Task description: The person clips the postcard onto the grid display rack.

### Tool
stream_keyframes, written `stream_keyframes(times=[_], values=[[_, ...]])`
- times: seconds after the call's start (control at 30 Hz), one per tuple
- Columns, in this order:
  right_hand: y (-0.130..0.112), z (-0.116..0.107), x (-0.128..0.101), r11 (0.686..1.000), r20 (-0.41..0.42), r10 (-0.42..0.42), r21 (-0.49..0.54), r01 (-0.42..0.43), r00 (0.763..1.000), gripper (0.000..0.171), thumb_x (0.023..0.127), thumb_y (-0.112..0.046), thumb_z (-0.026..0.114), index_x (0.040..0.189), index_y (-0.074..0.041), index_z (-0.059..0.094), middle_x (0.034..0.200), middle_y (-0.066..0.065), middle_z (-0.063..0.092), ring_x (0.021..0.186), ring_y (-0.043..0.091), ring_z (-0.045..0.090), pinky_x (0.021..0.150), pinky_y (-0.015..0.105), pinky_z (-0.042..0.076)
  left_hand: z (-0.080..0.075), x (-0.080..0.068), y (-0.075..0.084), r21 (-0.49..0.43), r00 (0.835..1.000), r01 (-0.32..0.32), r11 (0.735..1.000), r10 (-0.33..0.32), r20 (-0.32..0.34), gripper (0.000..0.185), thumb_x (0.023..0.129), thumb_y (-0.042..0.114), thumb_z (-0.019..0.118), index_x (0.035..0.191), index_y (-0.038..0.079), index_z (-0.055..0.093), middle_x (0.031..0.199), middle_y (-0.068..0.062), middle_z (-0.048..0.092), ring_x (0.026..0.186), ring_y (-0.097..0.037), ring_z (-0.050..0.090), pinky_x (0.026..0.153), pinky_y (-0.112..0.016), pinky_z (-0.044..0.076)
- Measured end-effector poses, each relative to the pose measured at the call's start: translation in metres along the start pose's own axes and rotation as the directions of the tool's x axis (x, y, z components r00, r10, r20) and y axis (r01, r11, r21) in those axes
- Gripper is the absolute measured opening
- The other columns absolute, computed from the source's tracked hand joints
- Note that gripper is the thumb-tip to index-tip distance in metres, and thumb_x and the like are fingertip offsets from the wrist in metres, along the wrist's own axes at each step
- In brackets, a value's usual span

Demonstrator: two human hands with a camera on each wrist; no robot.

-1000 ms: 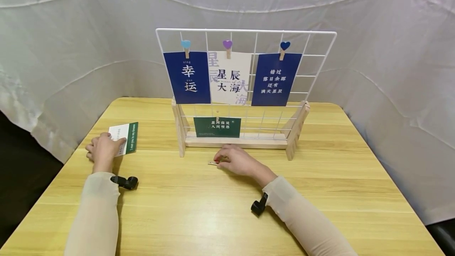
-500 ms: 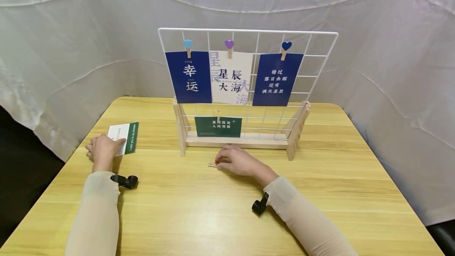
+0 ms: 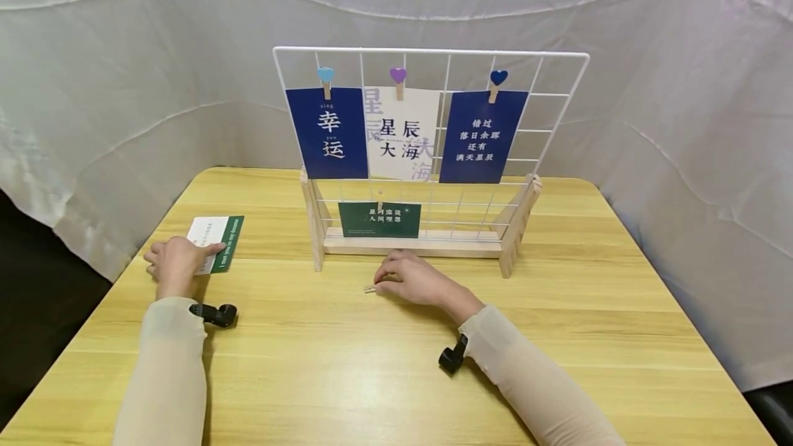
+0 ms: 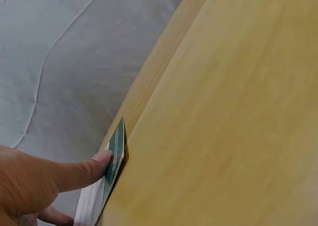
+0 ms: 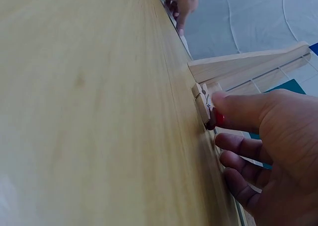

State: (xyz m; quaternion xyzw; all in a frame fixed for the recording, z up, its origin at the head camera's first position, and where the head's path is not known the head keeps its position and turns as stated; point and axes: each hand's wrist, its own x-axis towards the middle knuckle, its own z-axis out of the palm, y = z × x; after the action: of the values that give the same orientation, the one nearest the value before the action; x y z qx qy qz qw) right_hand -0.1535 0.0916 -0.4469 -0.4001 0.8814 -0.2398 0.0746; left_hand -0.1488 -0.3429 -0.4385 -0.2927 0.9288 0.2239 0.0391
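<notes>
My left hand (image 3: 178, 258) lies at the table's left side, its index finger (image 4: 79, 170) stretched flat onto a white and green card (image 3: 218, 242) that lies on the wood. My right hand (image 3: 399, 278) rests in front of the rack with its fingers curled. Its thumb (image 5: 233, 111) and fingers pinch a small wooden clothespin (image 3: 369, 288) lying on the table. In the right wrist view the clothespin (image 5: 202, 103) pokes out past the thumb tip, with a bit of red at its end.
A white wire grid (image 3: 560, 109) stands in a wooden base (image 3: 458, 246) at the table's middle. Clipped to it are two blue cards (image 3: 326, 133), a white card (image 3: 399, 136) and a small green card (image 3: 379, 219). Grey cloth hangs behind the yellow wooden table (image 3: 588, 294).
My left index finger has stretched a little farther across the card. My right hand has stayed at the clothespin, which has barely moved.
</notes>
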Motion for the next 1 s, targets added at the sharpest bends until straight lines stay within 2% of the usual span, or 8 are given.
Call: stream_keyframes(times=[0.23,0.3,0.37,0.47,0.53,0.7,0.87,1.0], values=[[0.001,0.001,0.001,1.0,-0.009,-0.005,-0.004,0.004,1.0,0.009,0.095,-0.028,0.067,0.098,-0.022,0.072,0.103,-0.009,0.06,0.103,0.012,0.053,0.1,0.036,0.039,-0.004,-0.001,0.001,-0.027,1.0,-0.001,1.0,0.002,0.025,0.086,0.088,0.052,0.068,0.115,-0.026,0.044,0.115,-0.044,0.031,0.102,-0.05,0.029,0.081,-0.055,0.033],[0.001,0.001,0.001,1.0,-0.007,-0.009,-0.011,0.009,1.0,0.008,0.094,-0.028,0.068,0.098,-0.022,0.072,0.104,-0.008,0.06,0.103,0.013,0.053,0.101,0.037,0.038,-0.005,-0.001,0.001,-0.037,0.999,0.005,0.999,-0.004,0.033,0.089,0.088,0.051,0.069,0.12,-0.027,0.041,0.118,-0.045,0.03,0.104,-0.051,0.029,0.083,-0.056,0.033],[0.0,0.001,0.0,1.0,-0.005,-0.014,-0.018,0.014,1.0,0.008,0.093,-0.027,0.07,0.098,-0.022,0.072,0.104,-0.008,0.061,0.103,0.013,0.054,0.101,0.037,0.039,-0.005,-0.001,0.001,-0.056,0.999,0.009,0.998,-0.007,0.04,0.098,0.087,0.051,0.07,0.13,-0.028,0.031,0.125,-0.049,0.027,0.109,-0.054,0.028,0.089,-0.059,0.034],[-0.001,0.001,0.0,1.0,0.003,-0.021,-0.021,0.021,1.0,0.008,0.091,-0.026,0.071,0.098,-0.021,0.073,0.103,-0.008,0.06,0.101,0.012,0.054,0.099,0.037,0.04,-0.004,-0.001,0.0,-0.114,1.0,-0.009,0.993,0.011,0.019,0.102,0.087,0.046,0.073,0.139,-0.024,0.019,0.132,-0.048,0.026,0.115,-0.056,0.028,0.094,-0.063,0.032],[-0.001,0.001,0.0,0.999,0.006,-0.027,-0.022,0.027,1.0,0.008,0.091,-0.025,0.072,0.098,-0.022,0.072,0.102,-0.008,0.06,0.099,0.012,0.053,0.096,0.035,0.042,-0.002,0.0,-0.001,-0.168,1.0,-0.031,0.985,0.029,-0.009,0.097,0.088,0.038,0.074,0.141,-0.02,0.018,0.132,-0.045,0.03,0.116,-0.055,0.032,0.095,-0.062,0.033],[-0.002,-0.001,-0.001,0.999,0.016,-0.022,-0.023,0.023,1.0,0.005,0.091,-0.025,0.072,0.094,-0.022,0.07,0.097,-0.009,0.059,0.092,0.01,0.052,0.088,0.031,0.044,0.0,0.002,0.001,-0.262,0.996,-0.085,0.961,0.074,-0.053,0.074,0.092,0.021,0.07,0.14,-0.014,0.026,0.125,-0.037,0.041,0.109,-0.047,0.043,0.09,-0.055,0.039],[-0.003,-0.001,-0.001,1.0,0.018,-0.008,-0.009,0.008,1.0,0.008,0.092,-0.026,0.072,0.093,-0.022,0.065,0.091,-0.009,0.056,0.084,0.01,0.049,0.078,0.028,0.044,-0.005,0.0,0.008,-0.298,0.992,-0.124,0.946,0.11,-0.066,0.062,0.098,0.018,0.059,0.143,-0.011,0.027,0.132,-0.037,0.041,0.115,-0.048,0.043,0.092,-0.056,0.039],[-0.002,-0.001,-0.001,1.0,0.021,0.004,0.019,-0.004,1.0,0.009,0.091,-0.023,0.071,0.094,-0.02,0.063,0.088,-0.009,0.055,0.081,0.01,0.051,0.075,0.026,0.045,-0.009,0.0,0.015,-0.32,0.988,-0.149,0.935,0.126,-0.093,0.056,0.101,0.018,0.051,0.145,-0.009,0.029,0.136,-0.036,0.042,0.116,-0.046,0.045,0.088,-0.053,0.042]])
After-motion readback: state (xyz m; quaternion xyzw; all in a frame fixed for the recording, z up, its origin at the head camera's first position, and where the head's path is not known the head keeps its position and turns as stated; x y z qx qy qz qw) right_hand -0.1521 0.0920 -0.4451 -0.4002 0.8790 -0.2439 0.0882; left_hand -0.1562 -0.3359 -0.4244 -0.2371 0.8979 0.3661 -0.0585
